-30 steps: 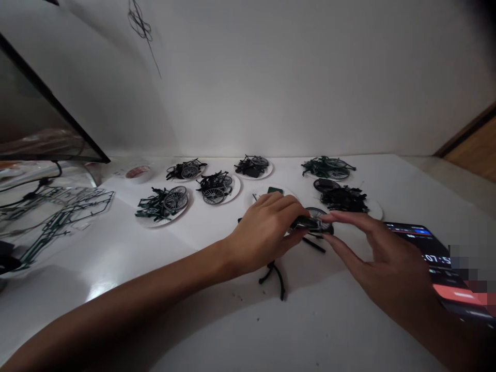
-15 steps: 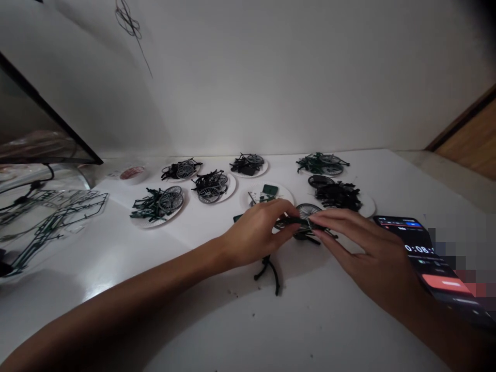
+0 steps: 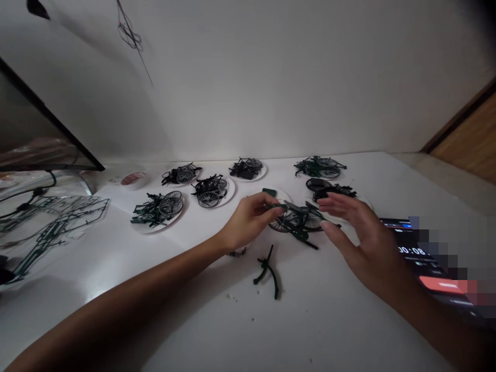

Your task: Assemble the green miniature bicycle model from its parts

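A small dark green model bicycle (image 3: pixel 296 232) with grey spoked wheels is in front of me, above or on the white table. My left hand (image 3: pixel 248 222) pinches it at its left end between thumb and fingers. To the right of the bicycle is my right hand (image 3: pixel 356 237), fingers apart and nothing visible between them; the fingertips are close to the right wheel. Nearer to me lies a curved green plastic piece (image 3: pixel 267 271) with a crossbar. Small parts (image 3: pixel 237 253) lie just below my left hand, too small to name.
Paper plates with model bicycle parts (image 3: pixel 157 209) stand along the back. A plate with a green piece (image 3: pixel 269 192) is behind my left hand. Green part frames (image 3: pixel 50 227) lie at left, a tape roll (image 3: pixel 134 180) behind them. A lit phone (image 3: pixel 422 253) is at right.
My right hand has let go of the bicycle and opened, moving slightly right. The bicycle now shows both wheels, tilted differently, still in my left hand, which has shifted a little left.
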{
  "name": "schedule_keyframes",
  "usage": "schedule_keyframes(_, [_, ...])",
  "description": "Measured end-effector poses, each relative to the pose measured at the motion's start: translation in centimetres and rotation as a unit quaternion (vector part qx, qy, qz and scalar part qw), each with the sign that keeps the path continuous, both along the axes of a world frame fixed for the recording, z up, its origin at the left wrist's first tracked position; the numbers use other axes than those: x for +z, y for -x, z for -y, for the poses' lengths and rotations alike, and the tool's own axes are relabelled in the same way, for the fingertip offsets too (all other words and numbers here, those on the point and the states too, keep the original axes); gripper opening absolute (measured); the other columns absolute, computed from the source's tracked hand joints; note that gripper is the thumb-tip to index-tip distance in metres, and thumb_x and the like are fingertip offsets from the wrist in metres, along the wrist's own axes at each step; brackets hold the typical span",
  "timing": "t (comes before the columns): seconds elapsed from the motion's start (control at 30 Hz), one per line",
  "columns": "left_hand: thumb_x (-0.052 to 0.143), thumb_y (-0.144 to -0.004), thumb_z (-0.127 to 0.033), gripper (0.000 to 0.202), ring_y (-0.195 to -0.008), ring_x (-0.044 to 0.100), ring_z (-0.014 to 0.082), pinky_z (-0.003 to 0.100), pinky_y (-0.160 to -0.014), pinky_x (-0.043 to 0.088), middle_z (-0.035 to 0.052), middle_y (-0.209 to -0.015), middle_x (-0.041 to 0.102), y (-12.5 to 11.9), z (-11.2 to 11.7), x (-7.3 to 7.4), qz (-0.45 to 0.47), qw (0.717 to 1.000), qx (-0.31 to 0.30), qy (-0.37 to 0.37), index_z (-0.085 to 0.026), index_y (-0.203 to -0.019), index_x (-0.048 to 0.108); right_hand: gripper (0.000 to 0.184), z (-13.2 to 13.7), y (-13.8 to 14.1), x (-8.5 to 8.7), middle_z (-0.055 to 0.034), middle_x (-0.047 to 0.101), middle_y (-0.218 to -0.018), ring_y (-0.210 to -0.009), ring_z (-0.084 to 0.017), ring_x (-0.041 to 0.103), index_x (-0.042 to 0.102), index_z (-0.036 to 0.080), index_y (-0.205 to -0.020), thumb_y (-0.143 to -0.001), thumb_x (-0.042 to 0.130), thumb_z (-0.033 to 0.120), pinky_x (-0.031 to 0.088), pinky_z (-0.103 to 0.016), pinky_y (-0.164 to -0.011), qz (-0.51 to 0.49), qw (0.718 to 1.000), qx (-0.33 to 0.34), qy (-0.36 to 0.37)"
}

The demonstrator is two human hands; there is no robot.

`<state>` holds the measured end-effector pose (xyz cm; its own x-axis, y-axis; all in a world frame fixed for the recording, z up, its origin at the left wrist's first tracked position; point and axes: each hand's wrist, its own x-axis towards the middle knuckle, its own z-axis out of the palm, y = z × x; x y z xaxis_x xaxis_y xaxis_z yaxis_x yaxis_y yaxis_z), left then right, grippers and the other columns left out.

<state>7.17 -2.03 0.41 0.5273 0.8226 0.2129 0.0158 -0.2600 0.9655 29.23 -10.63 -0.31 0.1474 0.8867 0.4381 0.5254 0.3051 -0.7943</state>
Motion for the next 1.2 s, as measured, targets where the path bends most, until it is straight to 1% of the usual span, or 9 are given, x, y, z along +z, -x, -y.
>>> schedule_keyframes(0.17, [0.070,-0.090,-0.036,0.026,-0.076,0.060,0.0118,0.028,-0.078,0.050,0.0037,-0.084,0.063,-0.2,-0.5,-0.3,0.053,0.994,0.009,0.093,-0.013,-0.091,0.058,0.044,-0.9,-0.1,-0.9,-0.0085,0.077,-0.116,-0.100,-0.028,0.075,0.069,0.029,-0.121,-0.086,0.070,0.056,0.060,-0.052,-0.094,-0.177,0.974,0.060,0.126])
schedule_keyframes(0.27, [0.069,-0.090,-0.036,0.027,-0.074,0.061,0.0112,0.029,-0.077,0.052,0.0032,-0.083,0.062,-0.5,-0.1,-0.2,0.075,0.989,0.007,0.125,-0.014,-0.089,0.054,0.042,-1.0,0.2,-1.2,-0.0091,0.077,-0.117,-0.101,-0.028,0.075,0.073,0.026,-0.112,-0.086,0.070,0.058,0.062,-0.050,-0.091,-0.255,0.950,0.090,0.157])
schedule_keyframes(0.4, [0.067,-0.091,-0.036,0.027,-0.071,0.061,0.0105,0.028,-0.075,0.053,0.0018,-0.079,0.061,-1.0,0.4,-0.1,0.077,0.987,0.008,0.141,-0.015,-0.086,0.051,0.037,-1.0,0.3,-1.6,-0.0098,0.080,-0.107,-0.092,-0.027,0.077,0.076,0.021,-0.096,-0.080,0.078,0.054,0.062,-0.046,-0.089,-0.304,0.929,0.098,0.187])
schedule_keyframes(0.57, [0.065,-0.093,-0.038,0.027,-0.071,0.064,0.0111,0.028,-0.075,0.055,0.0028,-0.081,0.064,-1.0,0.5,0.1,0.029,0.993,0.016,0.117,-0.015,-0.086,0.053,0.036,-0.9,0.4,-1.5,-0.0086,0.080,-0.090,-0.079,-0.024,0.077,0.077,0.017,-0.092,-0.075,0.085,0.048,0.060,-0.040,-0.083,-0.320,0.916,0.084,0.227])
schedule_keyframes(0.67, [0.057,-0.098,-0.044,0.032,-0.077,0.067,0.0137,0.027,-0.069,0.055,0.0090,-0.095,0.069,0.0,-0.6,0.7,-0.023,0.997,0.032,0.071,-0.013,-0.094,0.058,0.033,-0.8,0.6,-1.2,-0.0064,0.078,-0.084,-0.076,-0.023,0.075,0.078,0.018,-0.086,-0.073,0.086,0.048,0.060,-0.039,-0.080,-0.343,0.908,0.068,0.231])
schedule_keyframes(0.77, [0.043,-0.104,-0.045,0.036,-0.078,0.068,0.0141,0.026,-0.065,0.052,0.0111,-0.103,0.069,2.1,-2.9,1.1,-0.080,0.994,0.078,-0.006,-0.013,-0.104,0.057,0.031,-1.1,0.6,-1.0,-0.0028,0.076,-0.080,-0.072,-0.022,0.074,0.076,0.022,-0.080,-0.069,0.088,0.049,0.062,-0.040,-0.075,-0.380,0.898,0.048,0.215])
schedule_keyframes(0.87, [0.051,-0.103,-0.040,0.029,-0.080,0.066,0.0143,0.028,-0.072,0.053,0.0083,-0.098,0.069,4.6,-5.2,1.1,-0.160,0.977,0.098,-0.098,-0.012,-0.101,0.060,0.030,-1.5,0.5,-1.0,0.0007,0.074,-0.081,-0.069,-0.019,0.071,0.074,0.026,-0.077,-0.065,0.089,0.050,0.062,-0.037,-0.069,-0.412,0.892,0.034,0.185])
schedule_keyframes(1.0, [0.060,-0.100,-0.035,0.023,-0.088,0.065,0.0179,0.037,-0.083,0.055,0.0051,-0.099,0.067,5.9,-6.2,0.6,-0.271,0.932,0.102,-0.219,-0.013,-0.107,0.064,0.027,-1.7,0.4,-0.5,0.0000,0.072,-0.083,-0.068,-0.019,0.068,0.071,0.026,-0.073,-0.066,0.088,0.047,0.061,-0.035,-0.062,-0.420,0.890,0.039,0.172])
schedule_keyframes(1.2, [0.056,-0.099,-0.017,0.017,-0.110,0.063,0.0244,0.042,-0.098,0.048,0.0109,-0.114,0.070,4.3,-5.1,0.2,-0.379,0.853,0.041,-0.358,-0.014,-0.113,0.065,0.026,-1.3,1.0,0.8,-0.0017,0.071,-0.084,-0.070,-0.019,0.066,0.073,0.028,-0.076,-0.066,0.088,0.047,0.062,-0.035,-0.064,-0.403,0.899,0.042,0.166])
